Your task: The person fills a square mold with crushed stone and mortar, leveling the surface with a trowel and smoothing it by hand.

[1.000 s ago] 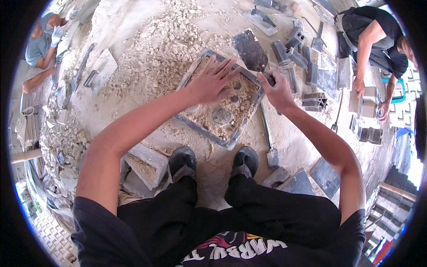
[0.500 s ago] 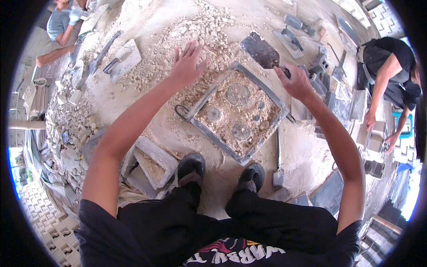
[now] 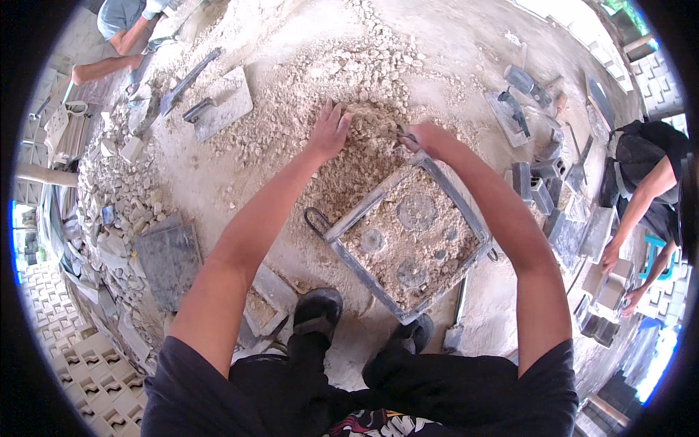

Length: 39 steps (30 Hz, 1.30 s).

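Square frame point(image 3: 370, 285), grey-rimmed, set cornerwise on the dusty ground; reference for all clock directions below. Contents: pale crumbly material, level with much of the rim, plus round discs point(image 3: 416, 211) of differing size. Fitted with a wire loop point(image 3: 316, 221) at nine o'clock.

Heap of loose crumbs point(image 3: 375, 122), between eleven and twelve o'clock, just outside the rim and between both hands.

Left hand point(image 3: 331, 132), at eleven o'clock: open, fingers loosely spread, laid against the near side of the heap; nothing grasped.

Right hand point(image 3: 431, 140), at twelve o'clock: curled closed around a dark handle point(image 3: 406, 136); remainder of the tool hidden, apparently under the heap.

Flat trowel with pale blade point(image 3: 227, 109), at ten o'clock, well apart. Dark slab point(image 3: 169, 264), at nine o'clock, beside broken rubble point(image 3: 120, 229). Narrow spatula point(image 3: 453, 338), at five o'clock, near the rim. Grey blocks point(image 3: 540, 194), between two and three o'clock; farther out, same direction, a crouching co-worker point(image 3: 650, 171) with both hands at a pale block point(image 3: 613, 280).
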Available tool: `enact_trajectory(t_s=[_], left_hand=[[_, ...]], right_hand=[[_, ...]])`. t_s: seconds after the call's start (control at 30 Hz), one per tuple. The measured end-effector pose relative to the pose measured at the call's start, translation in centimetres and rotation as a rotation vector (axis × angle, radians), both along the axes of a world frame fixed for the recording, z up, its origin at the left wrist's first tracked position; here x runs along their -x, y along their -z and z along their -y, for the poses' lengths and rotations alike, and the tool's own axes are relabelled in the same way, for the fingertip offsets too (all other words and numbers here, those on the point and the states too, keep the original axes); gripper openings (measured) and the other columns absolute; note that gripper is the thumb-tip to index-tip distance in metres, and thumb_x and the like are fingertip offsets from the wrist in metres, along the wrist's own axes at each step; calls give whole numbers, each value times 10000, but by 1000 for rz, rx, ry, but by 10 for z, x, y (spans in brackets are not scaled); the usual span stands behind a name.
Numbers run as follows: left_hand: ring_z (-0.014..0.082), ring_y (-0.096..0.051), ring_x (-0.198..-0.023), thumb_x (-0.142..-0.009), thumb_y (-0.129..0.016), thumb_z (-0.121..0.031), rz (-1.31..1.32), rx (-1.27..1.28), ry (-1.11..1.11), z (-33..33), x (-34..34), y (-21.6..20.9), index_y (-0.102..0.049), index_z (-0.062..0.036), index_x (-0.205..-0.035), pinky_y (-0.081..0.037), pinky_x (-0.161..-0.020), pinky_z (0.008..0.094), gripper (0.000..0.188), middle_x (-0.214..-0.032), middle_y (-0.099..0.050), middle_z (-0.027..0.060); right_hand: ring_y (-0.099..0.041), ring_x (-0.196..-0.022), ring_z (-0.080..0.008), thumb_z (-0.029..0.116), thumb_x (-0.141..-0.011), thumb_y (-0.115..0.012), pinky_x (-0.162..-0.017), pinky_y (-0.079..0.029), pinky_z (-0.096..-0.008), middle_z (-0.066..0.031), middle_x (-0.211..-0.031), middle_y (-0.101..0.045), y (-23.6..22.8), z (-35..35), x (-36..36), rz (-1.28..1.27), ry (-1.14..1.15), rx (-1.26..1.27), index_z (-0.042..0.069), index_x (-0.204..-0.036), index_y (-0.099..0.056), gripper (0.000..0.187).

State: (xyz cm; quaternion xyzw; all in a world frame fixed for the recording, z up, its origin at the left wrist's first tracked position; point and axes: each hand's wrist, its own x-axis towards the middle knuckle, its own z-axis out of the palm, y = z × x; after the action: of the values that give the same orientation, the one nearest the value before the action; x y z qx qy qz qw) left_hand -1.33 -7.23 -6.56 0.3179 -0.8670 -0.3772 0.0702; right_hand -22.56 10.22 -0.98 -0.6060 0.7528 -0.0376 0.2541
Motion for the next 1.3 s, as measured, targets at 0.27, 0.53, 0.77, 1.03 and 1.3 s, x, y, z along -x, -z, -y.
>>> enact_trajectory(t_s=[0.27,0.53,0.77,1.03,1.3], left_hand=[[386,-278,-1400,-1011,-219,-541,-183,-39,-107,-3,0,-14,-317,-1,-1447,-208,-1165,449,700,-1488,-319,252],[263,-521,-1176,-1027,-249,-502,-389,-148,-138,-12,19,-55,-539,-14,-1256,-385,-1030,384,612,-1210,-575,193],[233,-608,-934,-1044,-145,-475,-629,-488,-54,-64,5,-76,-570,-27,-1208,-489,-890,345,639,-1017,-632,141],[316,-578,-1128,-1027,-136,-509,-444,-510,189,-138,-90,-84,-505,-5,-1290,-442,-992,405,677,-1190,-592,215],[349,-158,-1456,-1008,-256,-517,-126,430,576,-169,-94,-90,-167,102,-1460,-111,-1197,448,772,-1537,-184,271]], right_hand=[[-636,-735,-371,398,-911,-549,-706,-495,-481,-209,-761,-643,-18,2,7,-48,82,94,20,-842,-610,389],[-538,-552,-358,433,-882,-606,-574,-435,-451,-195,-590,-541,-55,-24,13,-6,106,344,-18,-727,-561,479],[-494,-526,-268,496,-906,-572,-569,-429,-424,-134,-567,-528,-96,-75,-28,-22,76,260,9,-693,-544,532],[-668,-722,-313,444,-942,-533,-687,-531,-457,-144,-778,-623,-112,-156,-114,-251,39,196,44,-883,-598,409],[-633,-688,-335,320,-902,-648,-596,-514,-405,-129,-784,-617,-146,-197,-91,-524,221,451,23,-826,-596,311]])
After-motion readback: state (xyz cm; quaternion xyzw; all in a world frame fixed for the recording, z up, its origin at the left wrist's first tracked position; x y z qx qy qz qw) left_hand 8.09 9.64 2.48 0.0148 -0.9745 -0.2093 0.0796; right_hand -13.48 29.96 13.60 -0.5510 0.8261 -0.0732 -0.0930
